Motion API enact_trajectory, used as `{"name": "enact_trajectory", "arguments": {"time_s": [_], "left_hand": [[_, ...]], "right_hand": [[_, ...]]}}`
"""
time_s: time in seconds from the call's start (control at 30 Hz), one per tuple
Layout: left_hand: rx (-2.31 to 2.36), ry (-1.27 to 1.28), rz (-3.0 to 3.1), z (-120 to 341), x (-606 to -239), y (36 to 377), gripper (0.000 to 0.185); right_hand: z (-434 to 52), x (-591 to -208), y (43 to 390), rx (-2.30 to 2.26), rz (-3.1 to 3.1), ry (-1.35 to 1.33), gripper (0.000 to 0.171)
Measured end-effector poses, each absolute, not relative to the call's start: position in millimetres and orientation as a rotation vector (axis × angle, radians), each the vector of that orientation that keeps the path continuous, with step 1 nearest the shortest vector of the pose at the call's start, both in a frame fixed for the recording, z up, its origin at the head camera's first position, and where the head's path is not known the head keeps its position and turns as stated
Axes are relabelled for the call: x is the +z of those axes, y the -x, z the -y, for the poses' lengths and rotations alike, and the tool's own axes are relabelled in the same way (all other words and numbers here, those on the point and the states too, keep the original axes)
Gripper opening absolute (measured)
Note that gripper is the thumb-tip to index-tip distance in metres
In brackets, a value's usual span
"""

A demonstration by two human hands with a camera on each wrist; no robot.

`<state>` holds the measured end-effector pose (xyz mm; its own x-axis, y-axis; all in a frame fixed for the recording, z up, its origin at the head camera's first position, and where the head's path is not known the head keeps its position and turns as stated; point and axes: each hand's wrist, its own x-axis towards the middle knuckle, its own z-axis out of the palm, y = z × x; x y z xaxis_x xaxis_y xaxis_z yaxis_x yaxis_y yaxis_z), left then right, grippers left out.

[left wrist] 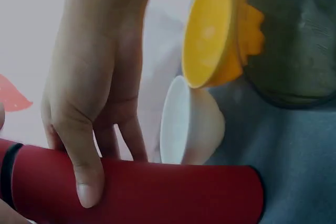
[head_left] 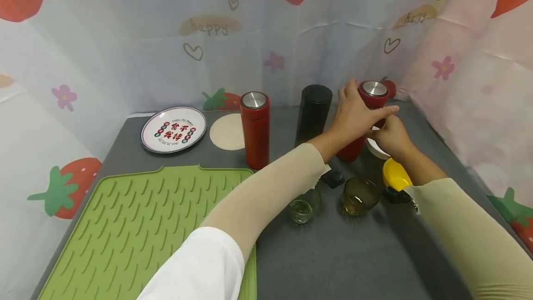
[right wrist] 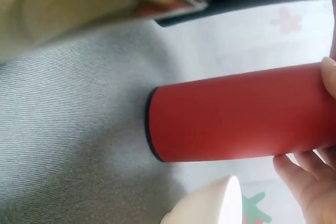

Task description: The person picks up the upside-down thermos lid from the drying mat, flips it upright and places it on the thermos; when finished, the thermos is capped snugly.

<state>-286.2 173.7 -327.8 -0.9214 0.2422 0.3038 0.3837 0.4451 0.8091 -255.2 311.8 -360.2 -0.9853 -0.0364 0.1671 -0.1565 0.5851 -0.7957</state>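
A red thermos [head_left: 352, 150] with a silver-topped cap [head_left: 374, 89] stands at the back right of the dark table. My left hand [head_left: 356, 112] grips it near the cap, thumb across the front. Lower on the body, my right hand [head_left: 393, 137] holds it; the left wrist view shows that thumb [left wrist: 89, 190] on the near side and fingers behind. The base [right wrist: 152, 124] appears to rest on the table in the right wrist view. A white bowl [left wrist: 191, 124] and a yellow bowl [left wrist: 212, 35] are beside it.
A black thermos [head_left: 314, 112] and another red thermos [head_left: 256, 138] stand to the left. In front are a brown glass [head_left: 360, 196] and a clear glass [head_left: 304, 207]. Further left lie a green mat [head_left: 154, 226], a beige disc [head_left: 225, 132] and a printed plate [head_left: 172, 131].
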Motion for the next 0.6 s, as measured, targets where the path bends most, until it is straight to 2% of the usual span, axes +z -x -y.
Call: {"name": "enact_trajectory", "arguments": {"time_s": [0.1, 0.23, 0.3, 0.37, 0.53, 0.6], "left_hand": [[-1.509, 0.559, 2.458, -176.9, -333.4, 285.9, 0.089], [-1.532, 0.723, 2.353, -173.3, -349.3, 282.3, 0.059], [-1.525, 0.764, 2.343, -173.1, -352.4, 280.1, 0.052], [-1.545, 0.754, 2.351, -174.8, -349.4, 279.1, 0.054], [-1.694, 0.609, 2.408, -184.6, -330.8, 284.1, 0.092], [-1.706, 0.577, 2.418, -186.2, -327.7, 287.9, 0.098]], "right_hand": [[-316.1, -361.2, 254.5, 1.377, 2.692, -0.121, 0.056], [-321.2, -361.8, 251.3, 1.423, 2.682, -0.110, 0.065], [-322.4, -361.6, 248.9, 1.430, 2.678, -0.106, 0.068], [-322.5, -361.4, 247.6, 1.419, 2.677, -0.104, 0.068], [-318.6, -361.3, 250.4, 1.352, 2.700, -0.153, 0.053], [-316.8, -361.2, 253.2, 1.345, 2.710, -0.162, 0.052]]}}
